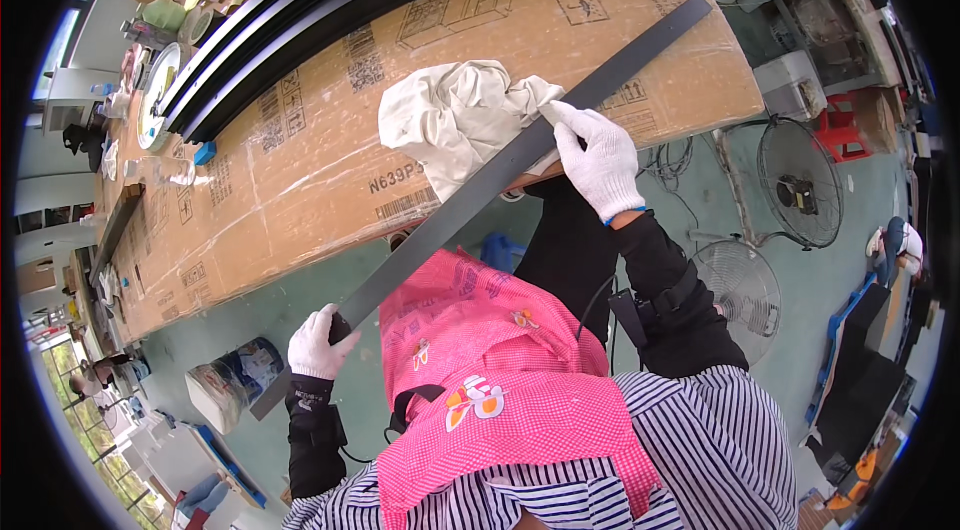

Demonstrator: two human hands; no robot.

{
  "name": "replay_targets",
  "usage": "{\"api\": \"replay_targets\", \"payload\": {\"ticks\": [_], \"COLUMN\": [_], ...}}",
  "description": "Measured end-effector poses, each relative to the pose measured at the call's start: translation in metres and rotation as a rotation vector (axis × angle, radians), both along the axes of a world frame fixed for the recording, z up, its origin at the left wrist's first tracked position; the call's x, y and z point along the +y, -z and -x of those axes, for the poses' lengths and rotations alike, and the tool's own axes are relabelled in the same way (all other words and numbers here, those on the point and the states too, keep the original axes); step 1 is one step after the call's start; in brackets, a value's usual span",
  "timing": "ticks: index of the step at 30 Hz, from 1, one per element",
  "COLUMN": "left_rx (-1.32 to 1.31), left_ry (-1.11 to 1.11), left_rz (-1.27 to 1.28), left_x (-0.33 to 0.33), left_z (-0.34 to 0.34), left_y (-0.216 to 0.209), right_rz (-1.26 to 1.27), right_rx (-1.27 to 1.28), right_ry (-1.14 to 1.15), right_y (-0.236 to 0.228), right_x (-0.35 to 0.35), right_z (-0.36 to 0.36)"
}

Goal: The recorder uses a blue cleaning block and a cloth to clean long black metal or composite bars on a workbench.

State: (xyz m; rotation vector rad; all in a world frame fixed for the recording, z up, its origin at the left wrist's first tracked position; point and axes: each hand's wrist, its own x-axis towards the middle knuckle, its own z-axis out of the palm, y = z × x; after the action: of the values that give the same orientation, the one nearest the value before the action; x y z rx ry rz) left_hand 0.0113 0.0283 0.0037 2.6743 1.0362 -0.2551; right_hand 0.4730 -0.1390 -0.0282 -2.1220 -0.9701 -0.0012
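Note:
A long, flat dark-grey strip [470,194] lies slantwise before me, from the lower left up to the far right of the cardboard-covered table. My left hand [322,344], in a white glove, is closed on the strip near its lower end, beyond the table's front edge. A small dark piece [340,328] shows between its thumb and fingers; its kind is unclear. Gloved in white too, my right hand [598,156] pinches the strip's near edge further up. Its fingertips are beside a crumpled cream cloth [455,115] that lies on the cardboard, partly behind the strip.
Several long black profiles [400,5] lie along the table's far side. The cardboard [300,190] covers the tabletop. At the far left are a round white dish [158,95] and a small blue block [204,153]. Floor fans [795,192] stand to the right.

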Motion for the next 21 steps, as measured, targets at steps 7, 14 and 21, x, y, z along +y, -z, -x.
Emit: {"api": "replay_targets", "payload": {"ticks": [7,14,21], "left_rx": [0.006,0.013,0.009], "left_ry": [-0.002,-0.003,-0.001], "left_rz": [-0.005,-0.006,-0.006], "left_x": [0.0,0.001,0.0], "left_z": [0.0,-0.001,-0.004], "left_y": [0.001,0.003,0.0], "right_rz": [0.013,-0.053,-0.145], "right_rx": [0.094,0.043,0.428], "right_ry": [0.02,0.051,0.019], "right_y": [-0.006,0.005,-0.008], "right_x": [0.001,-0.001,-0.018], "right_z": [-0.002,-0.012,-0.046]}}
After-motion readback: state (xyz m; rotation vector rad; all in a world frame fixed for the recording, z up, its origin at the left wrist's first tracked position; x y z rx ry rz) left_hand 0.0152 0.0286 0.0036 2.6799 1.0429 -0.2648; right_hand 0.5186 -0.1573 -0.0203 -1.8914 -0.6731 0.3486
